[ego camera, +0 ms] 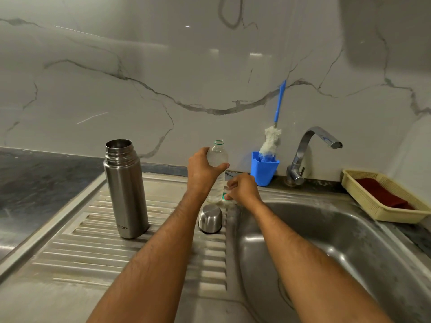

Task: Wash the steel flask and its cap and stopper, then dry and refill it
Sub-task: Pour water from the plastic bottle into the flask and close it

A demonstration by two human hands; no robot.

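The steel flask [126, 190] stands upright and uncapped on the ribbed draining board [98, 250] of the worktop, well to the left of both hands. It looks stiff and fairly heavy, probably slick if wet; its straight middle is likely the safest place to take hold. Whether anything is inside cannot be told, as its mouth shows only dark.

The left hand [205, 169] wraps around the upper part of a clear plastic bottle [218, 169], which is open at the top, thin-walled and easily squashed, and seems to hold water. The right hand [242, 190], just beside the bottle's base, pinches something small and green [225, 196], perhaps the bottle's lid.

The steel cap [210, 219] sits mouth-down just below the hands. Beyond the right hand, a blue cup [263, 171] holds a bottle brush [271, 138].
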